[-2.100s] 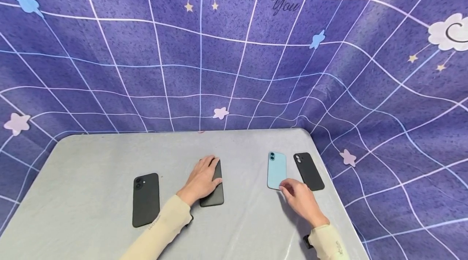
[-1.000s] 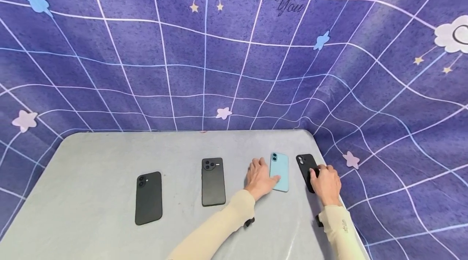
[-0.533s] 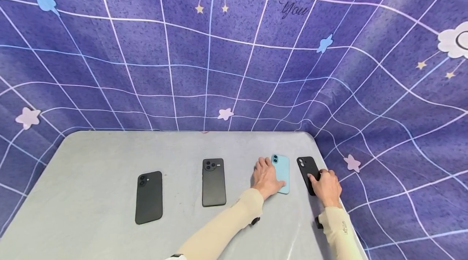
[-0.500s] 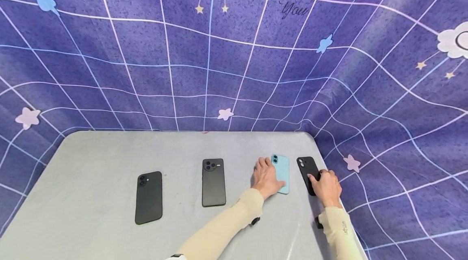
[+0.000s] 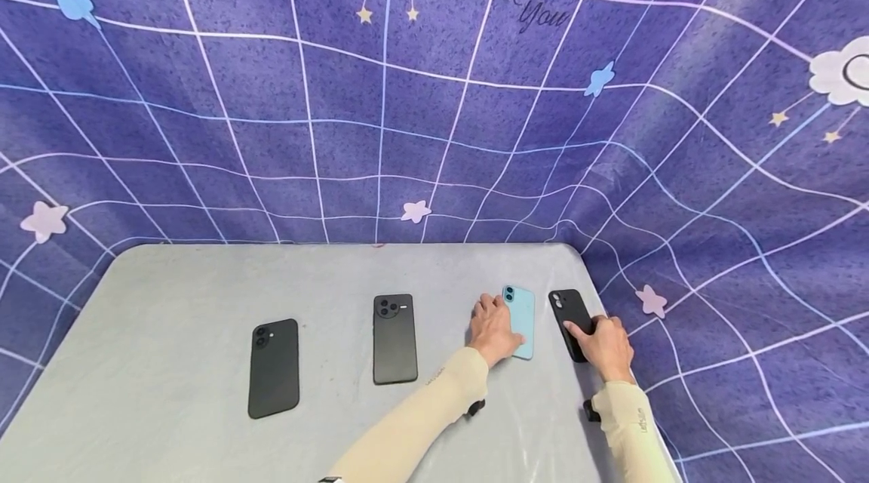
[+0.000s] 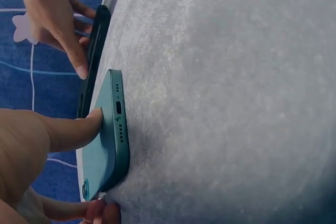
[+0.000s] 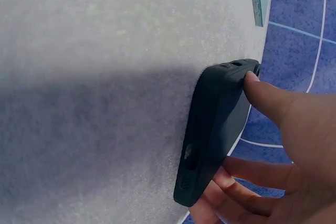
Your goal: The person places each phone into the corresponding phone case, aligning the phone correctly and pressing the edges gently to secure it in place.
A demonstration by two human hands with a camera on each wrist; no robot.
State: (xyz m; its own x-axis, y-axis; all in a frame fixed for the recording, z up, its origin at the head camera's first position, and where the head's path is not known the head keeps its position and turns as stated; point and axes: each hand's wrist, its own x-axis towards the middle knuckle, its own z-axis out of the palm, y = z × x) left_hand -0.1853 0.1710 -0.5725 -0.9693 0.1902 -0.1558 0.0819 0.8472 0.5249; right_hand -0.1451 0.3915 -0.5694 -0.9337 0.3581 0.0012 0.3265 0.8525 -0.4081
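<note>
A light blue phone (image 5: 520, 313) lies back up on the right part of the table. My left hand (image 5: 492, 328) holds it, the thumb (image 6: 79, 129) on its back and the fingers at its left edge. Farther right is a black phone case (image 5: 569, 309) with camera cutouts, lying beside the table's edge. My right hand (image 5: 607, 347) grips this case by its sides, with the thumb (image 7: 268, 95) on one long edge and the fingers at the other. Phone and case lie apart, both flat on the table.
On the light grey table (image 5: 176, 294), a dark grey phone (image 5: 395, 347) with a round camera block lies in the middle. A black phone (image 5: 274, 373) lies further left. A purple patterned curtain (image 5: 339, 128) hangs behind the table and along its right side.
My left hand has moved right from the dark grey phone to the light blue one. My right hand has moved from the light blue phone to the black case. Both have stayed almost still lately.
</note>
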